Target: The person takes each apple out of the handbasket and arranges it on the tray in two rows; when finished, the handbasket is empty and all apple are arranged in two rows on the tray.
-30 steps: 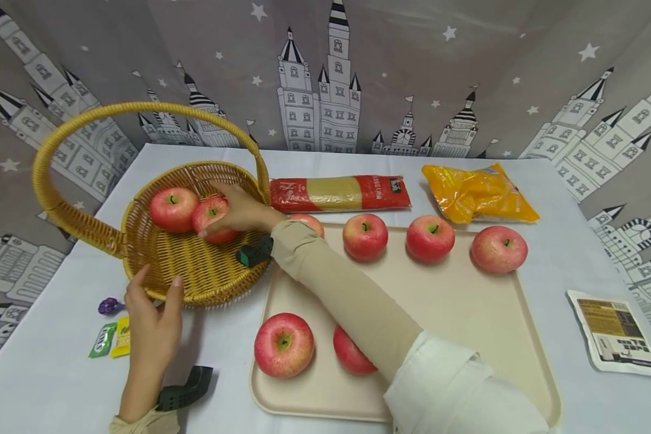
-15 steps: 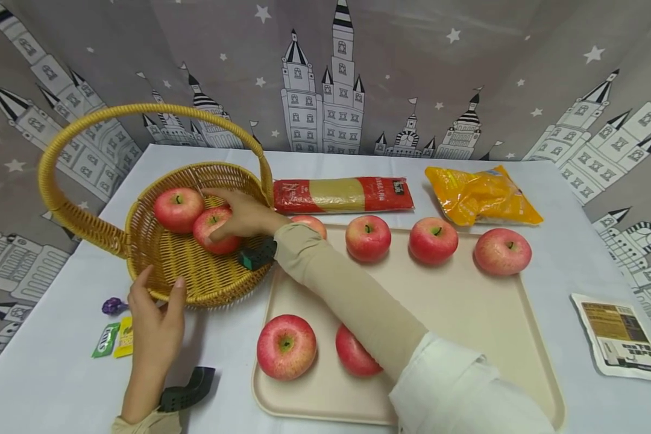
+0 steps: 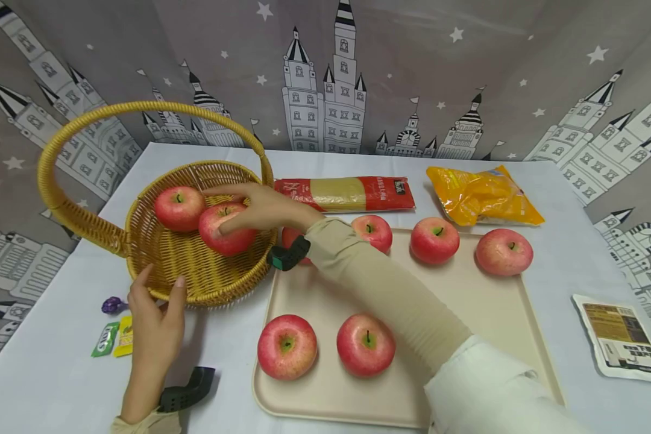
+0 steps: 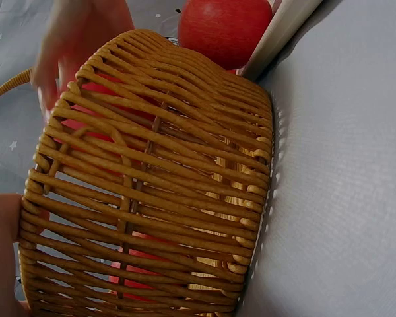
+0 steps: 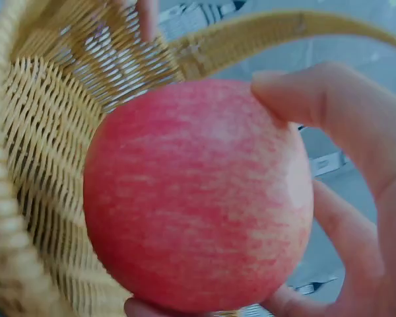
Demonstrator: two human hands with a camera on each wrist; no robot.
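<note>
My right hand point(image 3: 266, 208) grips a red apple point(image 3: 228, 229) over the right part of the wicker basket point(image 3: 195, 289). In the right wrist view, thumb and fingers press its sides, and this apple point(image 5: 198, 198) fills the middle. Another apple point(image 3: 180, 208) lies inside the basket, to the left of the held one. My left hand point(image 3: 157, 328) rests its spread fingers on the basket's front rim. In the left wrist view, the left hand point(image 4: 1, 221) touches the rim, largely cut off by the frame edge.
Several apples sit on a beige tray point(image 3: 325, 398), including two in front point(image 3: 287, 346). Behind it lie a red-and-gold packet point(image 3: 339, 194) and an orange bag point(image 3: 483, 196). A white pouch point(image 3: 621, 337) is at right; small candies point(image 3: 105, 339) lie at left. The basket's tall handle point(image 3: 157, 106) arches up.
The right hand and its apple have risen a little and shifted right. The right forearm has moved right, uncovering a front apple on the tray. The left hand stays at the rim.
</note>
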